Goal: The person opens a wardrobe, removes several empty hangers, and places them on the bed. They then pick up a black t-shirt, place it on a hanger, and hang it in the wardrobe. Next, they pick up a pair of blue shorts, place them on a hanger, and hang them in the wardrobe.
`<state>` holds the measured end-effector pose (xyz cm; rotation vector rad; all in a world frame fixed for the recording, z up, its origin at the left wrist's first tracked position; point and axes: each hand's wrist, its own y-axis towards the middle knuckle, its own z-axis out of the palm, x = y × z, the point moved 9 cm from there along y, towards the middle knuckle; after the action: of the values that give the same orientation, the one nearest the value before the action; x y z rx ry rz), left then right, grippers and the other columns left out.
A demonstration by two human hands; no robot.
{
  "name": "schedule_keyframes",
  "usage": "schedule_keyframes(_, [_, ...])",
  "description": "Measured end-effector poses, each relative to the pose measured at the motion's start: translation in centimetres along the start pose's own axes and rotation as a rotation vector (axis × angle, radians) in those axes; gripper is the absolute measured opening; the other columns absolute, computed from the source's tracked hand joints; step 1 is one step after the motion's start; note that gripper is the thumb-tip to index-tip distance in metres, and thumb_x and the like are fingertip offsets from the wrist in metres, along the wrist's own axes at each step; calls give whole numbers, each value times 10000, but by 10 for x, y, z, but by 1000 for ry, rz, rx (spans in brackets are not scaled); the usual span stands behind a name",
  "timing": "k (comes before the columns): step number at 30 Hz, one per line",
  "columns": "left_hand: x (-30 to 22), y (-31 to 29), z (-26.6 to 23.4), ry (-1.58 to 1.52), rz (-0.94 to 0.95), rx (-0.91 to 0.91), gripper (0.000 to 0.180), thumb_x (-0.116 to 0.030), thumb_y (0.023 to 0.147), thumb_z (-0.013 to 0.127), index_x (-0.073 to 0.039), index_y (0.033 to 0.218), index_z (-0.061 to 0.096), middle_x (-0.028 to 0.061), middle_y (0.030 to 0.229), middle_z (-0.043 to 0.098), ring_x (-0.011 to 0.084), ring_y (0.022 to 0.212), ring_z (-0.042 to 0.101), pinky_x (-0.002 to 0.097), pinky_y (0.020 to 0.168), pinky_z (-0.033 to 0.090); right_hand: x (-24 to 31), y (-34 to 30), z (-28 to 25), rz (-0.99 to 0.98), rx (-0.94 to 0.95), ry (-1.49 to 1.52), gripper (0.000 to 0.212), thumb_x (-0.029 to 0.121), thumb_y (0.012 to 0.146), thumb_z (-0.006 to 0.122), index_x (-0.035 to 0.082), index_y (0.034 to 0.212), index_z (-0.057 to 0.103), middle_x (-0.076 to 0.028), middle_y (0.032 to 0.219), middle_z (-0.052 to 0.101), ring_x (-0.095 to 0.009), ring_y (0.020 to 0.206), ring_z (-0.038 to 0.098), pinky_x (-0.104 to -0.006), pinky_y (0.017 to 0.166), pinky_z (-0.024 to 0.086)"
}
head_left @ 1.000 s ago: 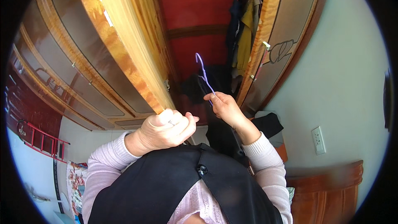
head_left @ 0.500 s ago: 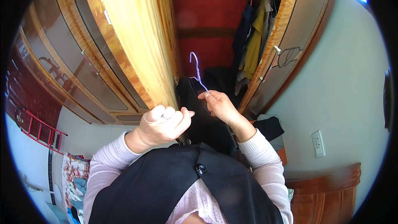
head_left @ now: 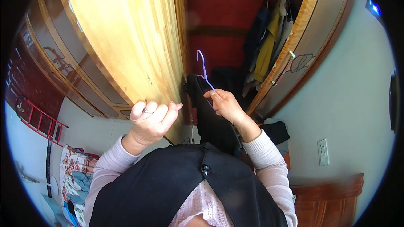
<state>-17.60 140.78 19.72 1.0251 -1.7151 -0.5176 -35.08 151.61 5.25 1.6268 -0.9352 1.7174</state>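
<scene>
My right hand (head_left: pixel 226 106) is closed on a purple hanger (head_left: pixel 205 69), its hook pointing up toward the wardrobe. A black garment (head_left: pixel 209 120) hangs from this hanger, draping down below the hand; part of it is hidden behind my clothes. My left hand (head_left: pixel 152 122), fingers curled, grips the edge of a pale wooden wardrobe door (head_left: pixel 134 50). That door stands open on the left. Beyond the hanger lies the dark red wardrobe interior (head_left: pixel 219 8).
Several clothes, including a yellow garment (head_left: pixel 267 46), hang inside the wardrobe at the right. The other wardrobe door (head_left: pixel 311 29) stands open beside a wall with a socket (head_left: pixel 323 152). A wooden headboard (head_left: pixel 328 197) is at the lower right, a red metal rack (head_left: pixel 40 120) at the left.
My left hand has moved left with the door, which is swung wider. My right hand still holds the hanger at nearly the same place, and more of the black garment shows.
</scene>
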Motion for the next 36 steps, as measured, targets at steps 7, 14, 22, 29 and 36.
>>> schedule_keyframes(7, [26, -9, 2, -57, -163, 43, 169, -173, 729, 784, -126, 840, 667, -1, 601, 395, 168, 594, 408, 340, 744, 299, 1, 5, 4, -3, 10, 0, 279, 222, 1032, 431, 11, 1059, 611, 61, 576, 393, -44, 468, 332, -223, 425, 307])
schedule_keyframes(14, [53, -13, 20, -117, -369, 127, 128, -166, 769, 759, -108, 798, 649, 32, 625, 472, 207, 643, 472, 396, 810, 350, -1, 8, 2, 18, 3, -1, 283, 223, 1033, 427, 12, 1063, 612, 58, 585, 395, -45, 480, 341, -222, 435, 316])
schedule_keyframes(22, [43, -8, 38, -142, -379, 155, 150, -206, 760, 756, -133, 768, 625, 26, 662, 459, 207, 690, 492, 489, 958, 346, -2, 11, -4, 34, -7, -2, 286, 226, 1032, 429, 12, 1071, 614, 59, 594, 405, -48, 498, 358, -219, 462, 351])
schedule_keyframes(29, [42, -6, 42, -130, -403, 167, 144, -211, 766, 752, -139, 781, 630, 22, 672, 475, 208, 703, 500, 515, 965, 340, -3, 13, -8, 30, -12, 9, 289, 228, 1033, 428, 12, 1073, 614, 62, 594, 401, -44, 492, 350, -217, 457, 344])
schedule_keyframes(36, [39, -2, 51, -194, -421, 167, 128, -200, 773, 752, -135, 807, 646, 18, 680, 499, 210, 712, 508, 507, 976, 331, -8, 16, -10, 47, 3, 55, 286, 228, 1035, 421, 20, 1062, 616, 66, 584, 392, -41, 483, 336, -213, 446, 330])
